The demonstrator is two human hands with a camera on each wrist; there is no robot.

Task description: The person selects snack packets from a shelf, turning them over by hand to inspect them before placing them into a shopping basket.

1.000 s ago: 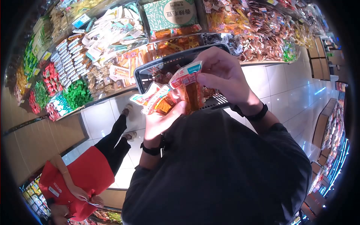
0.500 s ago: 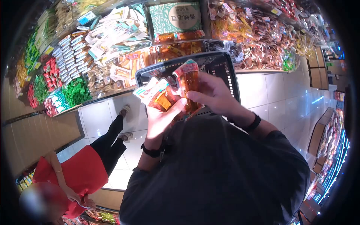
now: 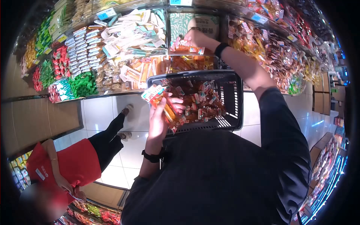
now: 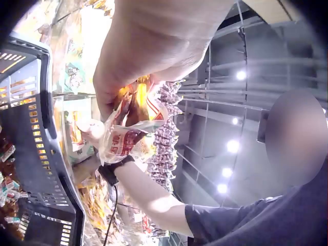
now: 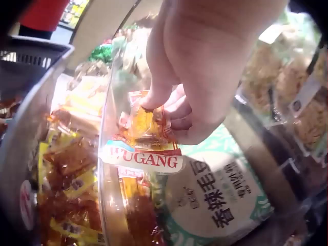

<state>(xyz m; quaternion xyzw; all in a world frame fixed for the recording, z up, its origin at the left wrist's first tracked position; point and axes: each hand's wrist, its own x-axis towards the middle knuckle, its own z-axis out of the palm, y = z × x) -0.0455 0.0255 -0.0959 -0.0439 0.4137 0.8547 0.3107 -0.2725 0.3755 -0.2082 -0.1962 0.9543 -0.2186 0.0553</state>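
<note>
My left hand (image 3: pixel 159 119) grips orange-red snack packets (image 3: pixel 168 109) over the left side of a dark basket (image 3: pixel 240 101). In the left wrist view the fingers curl round the packets (image 4: pixel 134 115). My right hand (image 3: pixel 195 38) reaches onto the shelf, at the front edge of a green and white package (image 3: pixel 180 23). Seen from the right wrist, the right hand (image 5: pixel 197 77) pinches a clear-wrapped orange packet (image 5: pixel 145 125) labelled WUGANG, above the green package (image 5: pixel 205 205). Many small red-brown packets (image 3: pixel 195 99) lie in the basket.
Bins of wrapped snacks (image 3: pixel 135 35) line the shelf on both sides. A clear divider (image 5: pixel 106 179) stands beside the right hand. A person in a red top (image 3: pixel 71 161) is at the lower left on the tiled floor (image 3: pixel 105 112).
My right hand has left the packets by the left hand and moved forward to the shelf. The left hand still holds packets, and the basket's contents now show.
</note>
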